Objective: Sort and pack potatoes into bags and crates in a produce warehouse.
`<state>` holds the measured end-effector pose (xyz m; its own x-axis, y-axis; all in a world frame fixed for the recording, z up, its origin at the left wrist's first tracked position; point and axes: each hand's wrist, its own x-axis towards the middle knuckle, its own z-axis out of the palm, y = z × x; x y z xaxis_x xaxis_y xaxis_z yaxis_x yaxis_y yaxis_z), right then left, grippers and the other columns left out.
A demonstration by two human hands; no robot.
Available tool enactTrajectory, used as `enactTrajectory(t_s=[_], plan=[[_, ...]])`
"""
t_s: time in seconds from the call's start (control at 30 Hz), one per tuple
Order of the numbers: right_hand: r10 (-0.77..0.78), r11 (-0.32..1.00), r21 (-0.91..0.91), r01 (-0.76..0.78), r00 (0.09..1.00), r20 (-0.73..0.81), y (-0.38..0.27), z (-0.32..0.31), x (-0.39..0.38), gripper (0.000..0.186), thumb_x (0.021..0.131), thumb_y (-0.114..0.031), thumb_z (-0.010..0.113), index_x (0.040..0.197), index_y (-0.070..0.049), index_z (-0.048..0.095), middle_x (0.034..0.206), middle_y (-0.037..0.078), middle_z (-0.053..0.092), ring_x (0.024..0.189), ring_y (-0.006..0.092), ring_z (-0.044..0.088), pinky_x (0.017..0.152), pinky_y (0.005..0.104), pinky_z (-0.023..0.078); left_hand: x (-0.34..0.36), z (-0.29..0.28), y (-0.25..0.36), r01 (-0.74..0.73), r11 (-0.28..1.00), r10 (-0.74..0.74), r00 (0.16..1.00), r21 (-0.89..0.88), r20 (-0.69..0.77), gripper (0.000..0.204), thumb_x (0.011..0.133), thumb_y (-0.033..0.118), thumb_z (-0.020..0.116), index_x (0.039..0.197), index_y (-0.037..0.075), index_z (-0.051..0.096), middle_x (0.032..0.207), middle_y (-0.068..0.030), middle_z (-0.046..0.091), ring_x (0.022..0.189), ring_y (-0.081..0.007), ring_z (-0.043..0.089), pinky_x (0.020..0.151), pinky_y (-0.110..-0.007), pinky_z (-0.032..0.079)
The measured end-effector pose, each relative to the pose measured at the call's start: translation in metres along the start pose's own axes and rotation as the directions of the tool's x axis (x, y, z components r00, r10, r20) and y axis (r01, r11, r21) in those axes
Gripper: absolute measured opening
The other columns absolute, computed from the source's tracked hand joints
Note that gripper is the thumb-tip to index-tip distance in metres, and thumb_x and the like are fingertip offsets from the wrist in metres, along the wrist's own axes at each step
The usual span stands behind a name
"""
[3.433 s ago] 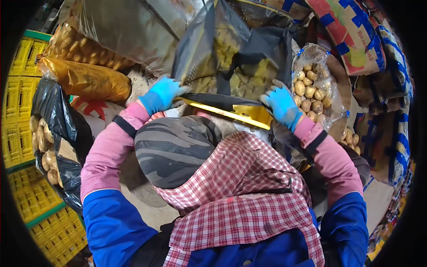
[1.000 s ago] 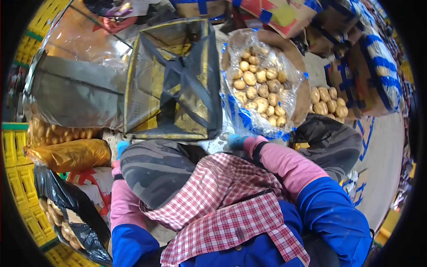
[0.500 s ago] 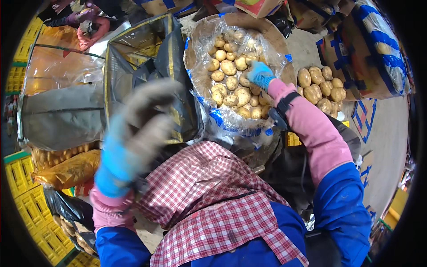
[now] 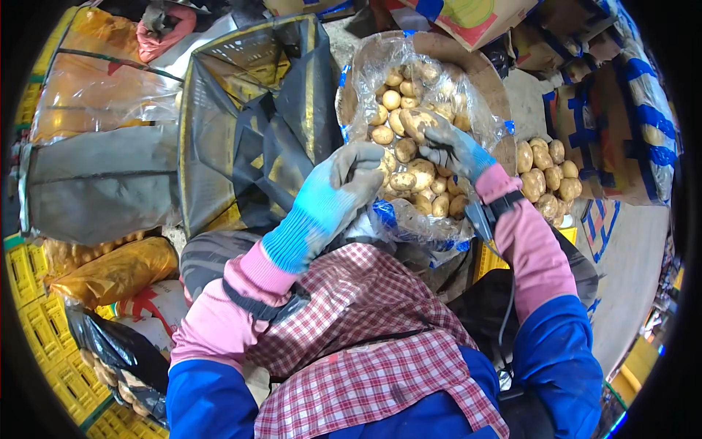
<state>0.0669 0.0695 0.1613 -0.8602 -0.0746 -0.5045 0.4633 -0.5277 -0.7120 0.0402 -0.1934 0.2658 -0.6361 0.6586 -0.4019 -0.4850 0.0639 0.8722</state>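
My right hand (image 4: 457,152), in a grey and blue work glove, grips a soil-marked potato (image 4: 415,123) above a round cardboard bin (image 4: 479,88). The bin is lined with clear plastic and holds many loose potatoes (image 4: 423,174). At the bin's near left edge is my left hand (image 4: 349,174), gloved alike. Its fingers are curled together, and whatever may be in them is hidden. Left of the bin stands a yellow crate lined with dark sheeting (image 4: 285,121), its folds sagging inward.
A heap of larger potatoes (image 4: 548,175) lies right of the bin, before taped cardboard boxes (image 4: 618,124). Far left are an orange-covered load (image 4: 95,91), an orange sack (image 4: 121,272), a black bag (image 4: 117,344) and yellow crates (image 4: 55,329). A checked apron (image 4: 351,293) covers my lap.
My left hand has swung right from over the crate to the bin's edge. My right hand has lifted a potato off the pile. The view has shifted slightly left.
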Motion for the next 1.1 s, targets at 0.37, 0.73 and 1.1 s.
enactTrajectory(t_s=[0.37, 0.73, 1.1], plan=[[-0.546, 0.721, -0.304, 0.623, 0.78, 0.306, -0.016, 0.09, -0.153, 0.08, 0.069, -0.008, 0.078, 0.137, -0.003, 0.036, 0.138, 0.01, 0.04, 0.129, 0.0199, 0.037, 0.108, 0.0337, 0.028, -0.035, 0.057, 0.001, -0.292, 0.944, 0.309, 0.946, -0.152, 0.1, 0.069, 0.078, 0.015, 0.073, 0.134, 0.001, 0.034, 0.12, -0.0115, 0.052, 0.094, -0.0136, 0.059, 0.065, -0.021, 0.053], [-0.638, 0.622, -0.376, 0.687, 0.723, 0.266, 0.006, 0.104, -0.202, 0.069, 0.078, -0.011, 0.07, 0.138, -0.004, 0.036, 0.127, 0.009, 0.051, 0.113, 0.018, 0.052, 0.096, 0.0299, 0.042, -0.081, 0.075, -0.013, -0.396, 0.892, 0.43, 0.892, -0.219, 0.139, 0.064, 0.081, 0.009, 0.069, 0.135, 0.002, 0.036, 0.133, -0.0109, 0.041, 0.124, -0.0203, 0.042, 0.106, -0.035, 0.034], [-0.472, 0.872, -0.02, 0.488, 0.853, 0.224, 0.022, 0.116, -0.195, 0.079, 0.071, -0.007, 0.074, 0.138, -0.001, 0.034, 0.136, 0.012, 0.043, 0.125, 0.0205, 0.042, 0.105, 0.0354, 0.034, -0.076, 0.052, -0.034, -0.659, 0.719, 0.641, 0.751, 0.22, 0.156, 0.092, 0.067, 0.027, 0.082, 0.139, 0.002, 0.031, 0.138, -0.0101, 0.039, 0.126, -0.0198, 0.041, 0.105, -0.033, 0.034]])
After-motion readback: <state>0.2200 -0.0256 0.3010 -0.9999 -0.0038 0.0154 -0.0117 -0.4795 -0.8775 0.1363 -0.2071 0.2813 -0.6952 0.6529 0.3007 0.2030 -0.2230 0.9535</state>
